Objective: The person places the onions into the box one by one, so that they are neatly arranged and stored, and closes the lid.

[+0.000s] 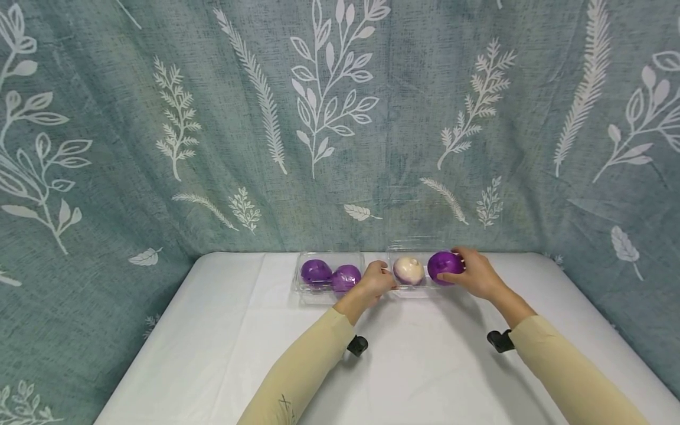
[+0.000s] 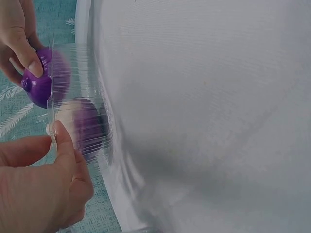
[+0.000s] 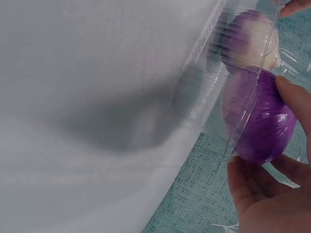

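My right hand [image 1: 480,276] grips a glossy purple round vegetable [image 1: 441,267] at the right end of a clear plastic container [image 1: 405,293]. In the right wrist view the purple round vegetable [image 3: 267,119] sits partly behind the container's ridged wall, with thumb and fingers around its outer side. Beside it in the container is a cream-and-purple turnip [image 1: 408,270], knob facing up. My left hand [image 1: 376,280] pinches the container's rim near its left end; in the left wrist view thumb and forefinger meet at the rim [image 2: 52,127].
A second clear container [image 1: 313,300] stands to the left, holding two purple round vegetables [image 1: 316,270]. Both containers are at the far edge of the white-covered table [image 1: 212,354], close to the leaf-patterned curtain [image 1: 239,153].
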Demonstrator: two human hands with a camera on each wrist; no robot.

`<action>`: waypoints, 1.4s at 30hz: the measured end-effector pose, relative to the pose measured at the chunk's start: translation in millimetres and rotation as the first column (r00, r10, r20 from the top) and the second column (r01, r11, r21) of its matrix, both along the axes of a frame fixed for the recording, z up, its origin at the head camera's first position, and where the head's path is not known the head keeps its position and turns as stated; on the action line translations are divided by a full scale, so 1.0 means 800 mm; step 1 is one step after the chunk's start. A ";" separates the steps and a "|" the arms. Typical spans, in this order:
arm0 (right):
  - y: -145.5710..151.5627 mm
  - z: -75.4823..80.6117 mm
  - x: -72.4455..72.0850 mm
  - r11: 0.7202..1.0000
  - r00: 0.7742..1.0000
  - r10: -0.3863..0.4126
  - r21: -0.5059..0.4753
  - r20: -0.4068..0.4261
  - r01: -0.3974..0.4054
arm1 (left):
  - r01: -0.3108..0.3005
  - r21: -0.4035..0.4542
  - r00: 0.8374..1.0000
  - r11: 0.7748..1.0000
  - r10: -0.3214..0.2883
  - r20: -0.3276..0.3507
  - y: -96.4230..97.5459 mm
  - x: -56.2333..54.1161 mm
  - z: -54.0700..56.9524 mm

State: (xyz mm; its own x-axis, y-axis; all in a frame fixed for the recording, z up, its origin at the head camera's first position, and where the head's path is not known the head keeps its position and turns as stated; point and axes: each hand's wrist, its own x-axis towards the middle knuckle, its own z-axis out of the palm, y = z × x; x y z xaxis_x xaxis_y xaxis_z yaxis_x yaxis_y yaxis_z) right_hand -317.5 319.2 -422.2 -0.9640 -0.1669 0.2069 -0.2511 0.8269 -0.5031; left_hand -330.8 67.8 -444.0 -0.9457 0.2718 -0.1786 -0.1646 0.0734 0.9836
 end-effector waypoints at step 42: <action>0.014 0.027 -0.052 0.985 0.979 -0.092 -0.127 0.184 0.116 | 0.001 0.018 1.000 1.000 -0.001 0.004 0.001 -0.004 -0.006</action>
State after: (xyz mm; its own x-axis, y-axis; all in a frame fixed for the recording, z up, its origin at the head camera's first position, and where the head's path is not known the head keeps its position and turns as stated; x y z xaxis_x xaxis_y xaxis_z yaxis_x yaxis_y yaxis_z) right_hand -358.8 330.1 -401.0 -0.9979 -0.0457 0.0458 -0.0644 0.7641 -0.6419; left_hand -333.7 68.4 -448.5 -0.9447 0.2758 -0.1776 -0.1686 0.0563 0.9841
